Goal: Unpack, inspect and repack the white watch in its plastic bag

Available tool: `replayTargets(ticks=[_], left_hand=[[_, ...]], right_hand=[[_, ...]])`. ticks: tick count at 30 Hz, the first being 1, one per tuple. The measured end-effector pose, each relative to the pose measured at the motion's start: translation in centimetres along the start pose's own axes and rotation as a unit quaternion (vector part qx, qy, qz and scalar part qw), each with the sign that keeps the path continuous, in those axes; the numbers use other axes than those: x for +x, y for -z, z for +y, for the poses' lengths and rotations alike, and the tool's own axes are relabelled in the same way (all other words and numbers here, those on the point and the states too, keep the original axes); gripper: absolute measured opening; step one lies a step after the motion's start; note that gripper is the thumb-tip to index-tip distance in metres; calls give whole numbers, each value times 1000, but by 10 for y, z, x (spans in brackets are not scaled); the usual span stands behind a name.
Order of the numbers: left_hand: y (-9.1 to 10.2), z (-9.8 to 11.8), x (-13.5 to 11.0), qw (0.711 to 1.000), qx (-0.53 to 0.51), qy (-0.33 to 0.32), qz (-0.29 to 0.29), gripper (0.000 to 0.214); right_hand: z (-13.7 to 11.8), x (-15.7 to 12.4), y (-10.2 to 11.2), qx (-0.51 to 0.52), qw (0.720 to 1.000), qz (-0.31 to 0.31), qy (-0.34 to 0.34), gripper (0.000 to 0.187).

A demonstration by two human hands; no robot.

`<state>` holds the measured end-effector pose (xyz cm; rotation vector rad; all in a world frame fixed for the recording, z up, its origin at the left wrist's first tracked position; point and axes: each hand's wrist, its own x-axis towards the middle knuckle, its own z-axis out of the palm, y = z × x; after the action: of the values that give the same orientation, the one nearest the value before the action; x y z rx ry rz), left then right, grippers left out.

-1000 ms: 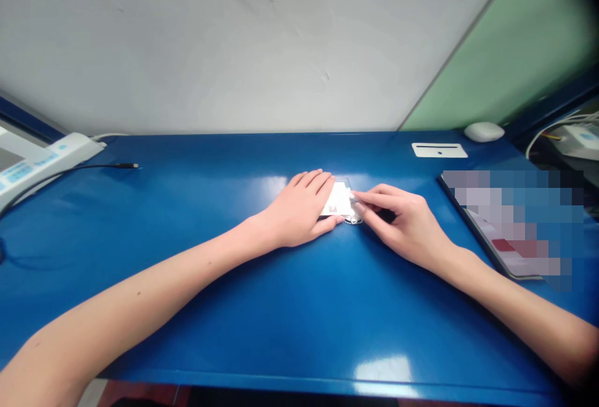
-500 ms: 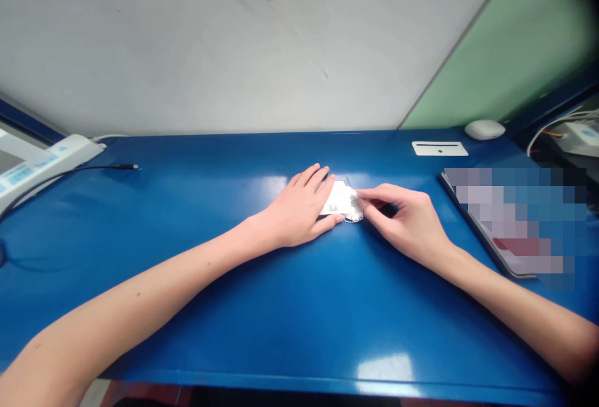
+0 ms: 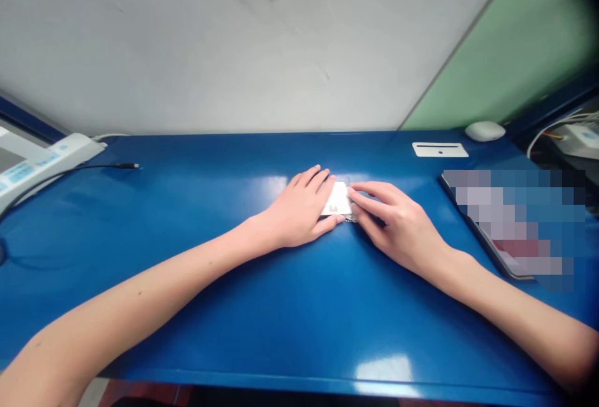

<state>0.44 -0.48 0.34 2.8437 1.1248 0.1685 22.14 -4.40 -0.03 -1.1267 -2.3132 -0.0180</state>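
A small white paper packet (image 3: 337, 200) with a clear plastic edge lies flat on the blue table (image 3: 234, 307), near its middle. My left hand (image 3: 299, 210) rests palm down on the packet's left part, fingers stretched out and thumb along its near edge. My right hand (image 3: 393, 223) lies on the packet's right end, fingers extended and pressed flat on it. Most of the packet is hidden between the two hands.
A tablet (image 3: 510, 226) lies at the right, its screen blurred. Behind it are a white card (image 3: 440, 150) and a white oval mouse-like object (image 3: 485, 130). A white device (image 3: 42, 160) and a black cable (image 3: 93, 168) lie at the left. A white wall stands behind.
My right hand was pinching and lifting the packet's right edge; now its fingers lie flat over that end, pressing it down. My left hand has stayed in place.
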Motion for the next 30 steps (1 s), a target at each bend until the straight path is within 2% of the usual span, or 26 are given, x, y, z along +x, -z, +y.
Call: replayTargets(ticks=[8, 17, 23, 30], left_hand=[[3, 1, 1, 1000, 1, 0, -4, 74], [1, -1, 1, 1000, -9, -5, 3, 74], [2, -1, 0, 1000, -10, -4, 6, 73], [1, -1, 0, 1000, -1, -9, 8, 74]], right_hand=[[4, 1, 0, 53, 998, -4, -19, 28], [5, 5, 6, 179, 974, -5, -141, 31], [3, 6, 4, 192, 956, -8, -219, 28], [1, 2, 2, 193, 957, 4, -215, 28]])
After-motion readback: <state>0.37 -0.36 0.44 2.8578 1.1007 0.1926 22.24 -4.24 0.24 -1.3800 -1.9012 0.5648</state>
